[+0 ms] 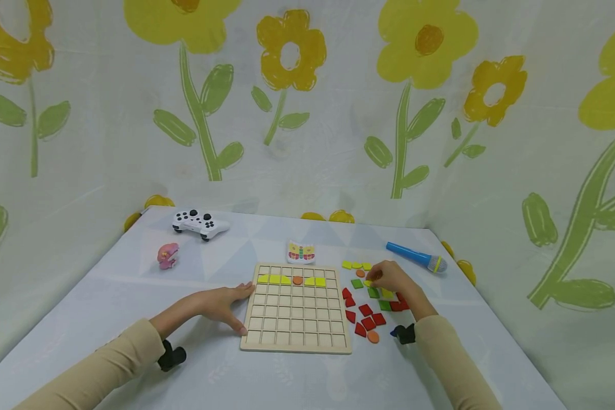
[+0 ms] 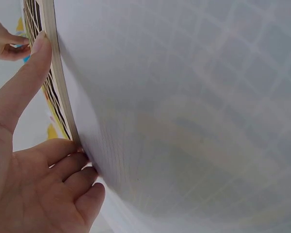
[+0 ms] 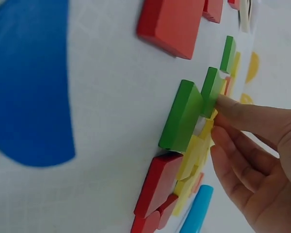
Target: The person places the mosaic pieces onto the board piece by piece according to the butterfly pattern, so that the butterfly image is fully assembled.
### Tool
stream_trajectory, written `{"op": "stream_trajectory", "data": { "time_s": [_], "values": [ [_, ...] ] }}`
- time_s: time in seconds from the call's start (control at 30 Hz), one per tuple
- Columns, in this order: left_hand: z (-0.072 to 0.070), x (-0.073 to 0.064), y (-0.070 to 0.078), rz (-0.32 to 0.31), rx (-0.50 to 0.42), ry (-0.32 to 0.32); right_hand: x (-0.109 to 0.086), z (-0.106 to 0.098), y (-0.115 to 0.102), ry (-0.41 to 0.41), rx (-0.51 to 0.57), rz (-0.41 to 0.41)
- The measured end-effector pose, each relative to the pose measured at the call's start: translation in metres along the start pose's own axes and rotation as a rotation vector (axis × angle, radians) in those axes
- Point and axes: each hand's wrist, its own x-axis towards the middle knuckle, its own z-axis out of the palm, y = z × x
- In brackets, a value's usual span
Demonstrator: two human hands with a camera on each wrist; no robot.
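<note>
- Board (image 1: 297,326), pale wooden grid: our left hand (image 1: 220,304), relaxed, touches its side.
- Flat yellow piece (image 1: 368,283): our right hand (image 1: 392,277) is at it; we cannot tell whether grasping.

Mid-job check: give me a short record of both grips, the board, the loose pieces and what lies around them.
Left grip: touching the left edge of the wooden board
Right grip: at a yellow piece; firm hold unclear
Board's second row from the top: five yellow pieces, one orange disc
Loose, right of board: red pieces, green pieces, more yellow and orange
Behind board: patterned card
Far left: white game controller, pink toy
Far right: blue microphone
</note>
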Motion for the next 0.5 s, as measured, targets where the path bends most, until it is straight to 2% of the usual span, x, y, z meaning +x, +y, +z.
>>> {"op": "stream_trajectory", "data": {
  "time_s": [0.2,0.5],
  "values": [
    [-0.001,0.0003,0.0002,0.009,0.003,-0.003,-0.0001,-0.0004,0.0006,0.002,-0.018,-0.028],
    [0.0011,0.0031,-0.0031,-0.016,-0.002,0.002,-0.002,0.0001,-0.001,0.022,-0.033,-0.081]
  ]
}}
